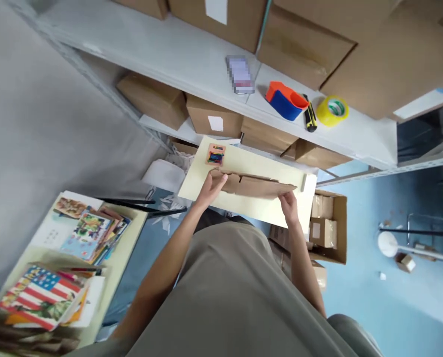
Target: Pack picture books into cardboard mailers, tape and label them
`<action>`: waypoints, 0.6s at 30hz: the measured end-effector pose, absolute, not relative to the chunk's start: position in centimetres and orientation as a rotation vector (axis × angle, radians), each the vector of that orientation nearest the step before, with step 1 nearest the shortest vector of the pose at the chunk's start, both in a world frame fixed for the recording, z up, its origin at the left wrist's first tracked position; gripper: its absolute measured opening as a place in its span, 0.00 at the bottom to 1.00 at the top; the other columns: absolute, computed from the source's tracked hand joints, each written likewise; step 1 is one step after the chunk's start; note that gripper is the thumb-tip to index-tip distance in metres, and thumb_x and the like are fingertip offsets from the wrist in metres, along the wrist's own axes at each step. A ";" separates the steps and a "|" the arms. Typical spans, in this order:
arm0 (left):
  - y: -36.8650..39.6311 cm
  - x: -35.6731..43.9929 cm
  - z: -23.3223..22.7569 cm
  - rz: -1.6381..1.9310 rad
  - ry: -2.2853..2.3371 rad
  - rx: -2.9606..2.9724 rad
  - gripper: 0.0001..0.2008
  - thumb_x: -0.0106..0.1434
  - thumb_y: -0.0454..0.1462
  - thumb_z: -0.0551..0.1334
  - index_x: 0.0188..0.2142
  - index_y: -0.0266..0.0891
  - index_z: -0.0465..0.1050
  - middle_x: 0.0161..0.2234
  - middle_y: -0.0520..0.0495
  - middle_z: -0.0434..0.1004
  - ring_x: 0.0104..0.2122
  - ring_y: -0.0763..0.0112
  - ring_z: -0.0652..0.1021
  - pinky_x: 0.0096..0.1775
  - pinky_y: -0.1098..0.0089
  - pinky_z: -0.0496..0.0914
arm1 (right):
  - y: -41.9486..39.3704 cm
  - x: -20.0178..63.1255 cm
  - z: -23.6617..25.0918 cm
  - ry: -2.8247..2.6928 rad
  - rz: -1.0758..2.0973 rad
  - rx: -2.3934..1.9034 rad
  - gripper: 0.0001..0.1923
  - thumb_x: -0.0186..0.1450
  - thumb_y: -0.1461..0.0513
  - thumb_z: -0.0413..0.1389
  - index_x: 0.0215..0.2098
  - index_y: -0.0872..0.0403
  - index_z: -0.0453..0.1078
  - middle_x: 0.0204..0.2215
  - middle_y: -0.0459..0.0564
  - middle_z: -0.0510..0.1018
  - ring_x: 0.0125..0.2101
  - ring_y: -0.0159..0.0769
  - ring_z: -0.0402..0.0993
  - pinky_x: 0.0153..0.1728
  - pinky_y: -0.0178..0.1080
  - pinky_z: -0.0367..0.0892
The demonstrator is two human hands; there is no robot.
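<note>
Between my two hands is a flat brown piece of cardboard (258,186), held above a pale yellow table (236,204). My left hand (211,189) grips its left end, thumb on top. At the opposite end, my right hand (288,206) pinches the lower right corner. Slots and folded edges show along the cardboard's upper side. Just beyond my left hand lies a small orange card with a dark colourful picture (216,154) on the table.
A grey shelf (191,54) crosses ahead, bearing a phone (239,74), an orange-and-blue band (286,101), a box cutter (310,115), yellow tape (332,110) and cardboard boxes. Left, a side table (126,225) carries books (44,297). An open carton (340,228) of small boxes stands right.
</note>
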State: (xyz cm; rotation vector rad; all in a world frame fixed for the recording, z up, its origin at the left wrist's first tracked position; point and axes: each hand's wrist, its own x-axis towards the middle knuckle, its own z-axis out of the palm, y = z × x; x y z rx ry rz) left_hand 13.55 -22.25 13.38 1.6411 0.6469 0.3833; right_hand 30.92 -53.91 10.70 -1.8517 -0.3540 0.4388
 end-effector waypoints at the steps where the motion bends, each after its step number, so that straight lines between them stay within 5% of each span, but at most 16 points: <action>1: -22.4 14.1 12.8 0.343 0.660 1.643 0.38 0.72 0.66 0.65 0.67 0.42 0.74 0.69 0.33 0.77 0.75 0.43 0.72 0.77 0.46 0.62 | -54.3 30.8 9.8 -0.327 0.439 -1.848 0.33 0.71 0.36 0.60 0.61 0.49 0.74 0.62 0.63 0.83 0.65 0.55 0.79 0.69 0.57 0.72; 9: -23.6 16.3 9.4 0.127 0.704 1.558 0.44 0.70 0.64 0.67 0.76 0.46 0.64 0.76 0.36 0.68 0.81 0.44 0.61 0.79 0.48 0.58 | -53.9 28.7 6.6 -0.217 0.582 -1.831 0.46 0.70 0.41 0.62 0.81 0.42 0.58 0.78 0.59 0.68 0.77 0.56 0.64 0.77 0.65 0.60; 18: -23.0 18.8 10.9 0.112 0.658 1.648 0.35 0.73 0.66 0.62 0.60 0.41 0.77 0.62 0.35 0.81 0.66 0.45 0.78 0.69 0.53 0.71 | -52.1 27.3 8.0 -0.292 0.621 -1.796 0.38 0.76 0.45 0.54 0.81 0.45 0.62 0.73 0.53 0.77 0.73 0.51 0.70 0.75 0.56 0.67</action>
